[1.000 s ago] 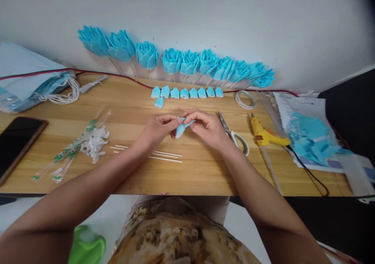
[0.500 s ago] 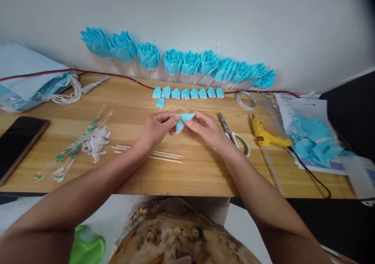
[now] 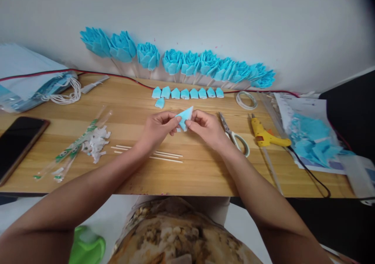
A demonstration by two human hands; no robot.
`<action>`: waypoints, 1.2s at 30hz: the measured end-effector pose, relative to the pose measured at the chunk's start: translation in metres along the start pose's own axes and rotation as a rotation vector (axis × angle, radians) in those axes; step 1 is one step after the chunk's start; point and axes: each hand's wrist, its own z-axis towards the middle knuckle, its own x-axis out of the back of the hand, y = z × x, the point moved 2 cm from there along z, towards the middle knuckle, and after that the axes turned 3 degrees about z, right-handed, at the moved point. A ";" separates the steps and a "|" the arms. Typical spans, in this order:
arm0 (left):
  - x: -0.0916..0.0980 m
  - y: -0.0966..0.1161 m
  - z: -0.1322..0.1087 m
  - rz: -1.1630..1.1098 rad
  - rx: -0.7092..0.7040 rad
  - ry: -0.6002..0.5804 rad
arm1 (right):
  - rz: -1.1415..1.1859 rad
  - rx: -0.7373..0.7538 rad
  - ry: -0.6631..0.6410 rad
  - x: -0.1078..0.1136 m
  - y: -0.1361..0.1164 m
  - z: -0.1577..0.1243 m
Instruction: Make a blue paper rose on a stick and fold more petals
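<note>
Between my two hands, above the middle of the table, is a small blue folded piece of fabric (image 3: 184, 117) with a white edge. My left hand (image 3: 159, 126) pinches its left side between thumb and fingers. On the right side, my right hand (image 3: 205, 126) grips it with the thumb in front. Some fingertips are hidden behind the fabric. Beyond the hands lies a row of folded blue petals (image 3: 193, 94), with one more petal (image 3: 159, 103) in front of the row's left end. Scissors (image 3: 231, 131) rest just right of my right hand.
Blue fabric flowers (image 3: 172, 61) on sticks lean along the wall. Thin wooden sticks (image 3: 165, 157) lie under my left forearm. To the right are a tape roll (image 3: 246, 100), a yellow glue gun (image 3: 265, 135) and bagged blue pieces (image 3: 313, 139). White scraps (image 3: 96, 142) and a phone (image 3: 22, 146) lie left.
The blue folded fabric has turned between my fingers: its flat top edge now slants up to a point at the upper right. My hands have hardly shifted.
</note>
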 end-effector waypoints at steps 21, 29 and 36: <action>0.000 -0.003 0.000 -0.093 -0.008 -0.057 | 0.029 0.022 0.048 0.006 0.000 -0.001; 0.001 -0.006 0.001 -0.154 0.001 -0.064 | 0.034 0.029 0.053 0.006 -0.002 -0.001; -0.001 -0.001 0.000 -0.086 0.032 -0.095 | 0.041 0.016 0.035 0.005 -0.002 -0.002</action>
